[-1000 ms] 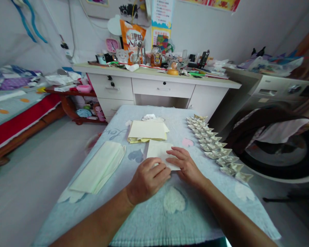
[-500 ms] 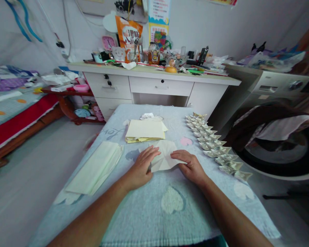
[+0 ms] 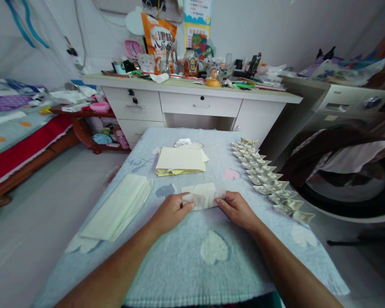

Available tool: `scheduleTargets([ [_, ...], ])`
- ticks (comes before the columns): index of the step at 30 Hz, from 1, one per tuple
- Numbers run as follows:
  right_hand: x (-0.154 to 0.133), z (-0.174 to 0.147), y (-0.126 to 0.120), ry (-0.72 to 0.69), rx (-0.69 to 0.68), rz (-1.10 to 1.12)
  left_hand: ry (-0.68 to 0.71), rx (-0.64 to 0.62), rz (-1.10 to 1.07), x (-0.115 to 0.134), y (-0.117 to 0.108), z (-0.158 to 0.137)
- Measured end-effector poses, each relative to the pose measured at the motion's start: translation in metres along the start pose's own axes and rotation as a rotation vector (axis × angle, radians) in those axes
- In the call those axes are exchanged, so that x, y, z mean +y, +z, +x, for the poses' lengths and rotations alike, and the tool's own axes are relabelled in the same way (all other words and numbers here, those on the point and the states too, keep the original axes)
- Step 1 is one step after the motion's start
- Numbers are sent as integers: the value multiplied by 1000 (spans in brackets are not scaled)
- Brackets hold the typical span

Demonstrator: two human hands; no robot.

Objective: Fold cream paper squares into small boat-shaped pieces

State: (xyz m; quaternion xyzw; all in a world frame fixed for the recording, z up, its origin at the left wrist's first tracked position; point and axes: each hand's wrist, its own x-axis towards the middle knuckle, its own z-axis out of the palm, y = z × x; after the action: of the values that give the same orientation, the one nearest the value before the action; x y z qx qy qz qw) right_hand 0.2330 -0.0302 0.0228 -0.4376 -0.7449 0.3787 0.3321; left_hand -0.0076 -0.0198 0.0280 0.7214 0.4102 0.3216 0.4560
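Observation:
A small sheet of paper (image 3: 202, 196), pale and partly folded over, is held between both hands at the middle of the cloth-covered table (image 3: 179, 265). My left hand (image 3: 170, 212) pinches its left end, thumb on top. Its right end is gripped by my right hand (image 3: 236, 208) between thumb and fingers. Just beyond the hands lies a stack of cream and yellow paper (image 3: 180, 159). To the left is a pile of long pale green paper (image 3: 117, 207). Folded paper boats (image 3: 265, 175) stand in rows along the table's right side.
A crumpled white paper (image 3: 183, 142) lies at the table's far edge. Behind stands a white desk (image 3: 200, 105) crowded with jars, a snack bag (image 3: 158, 40) and papers. A washing machine (image 3: 343, 107) with its door open and laundry hanging out is at right, a bed (image 3: 25, 141) at left.
The sheet, spread wider before, is now folded over into a narrower strip. My left hand has gone from lying flat with fingers extended to pinching the paper's end; my right hand still grips it.

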Motion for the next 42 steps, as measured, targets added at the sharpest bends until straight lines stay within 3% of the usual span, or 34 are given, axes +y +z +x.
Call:
scheduleTargets([
  [5,5,4,10,92,126,6,-144,136,-180,-12,8,5],
  [10,3,8,13,214,221,-189,-183,202,-148,-15,8,6],
  [16,-2,9,12,232,222,-269,-182,182,-78,-19,3,4],
  [21,-2,8,13,214,164,-130,-193,180,82,-19,6,4],
  [24,-1,8,14,238,174,-157,-192,210,130,-17,7,4],
  [28,3,8,14,231,195,-148,-165,224,-18,-15,7,4],
  [33,8,6,10,61,142,155,-129,178,-368,-9,3,7],
  [36,7,5,6,-25,112,160,-74,198,-555,-5,0,8],
  [39,4,5,4,-27,129,112,-56,260,-616,-2,-2,8],
  [42,2,5,6,20,133,204,6,247,-644,1,-3,5],
])
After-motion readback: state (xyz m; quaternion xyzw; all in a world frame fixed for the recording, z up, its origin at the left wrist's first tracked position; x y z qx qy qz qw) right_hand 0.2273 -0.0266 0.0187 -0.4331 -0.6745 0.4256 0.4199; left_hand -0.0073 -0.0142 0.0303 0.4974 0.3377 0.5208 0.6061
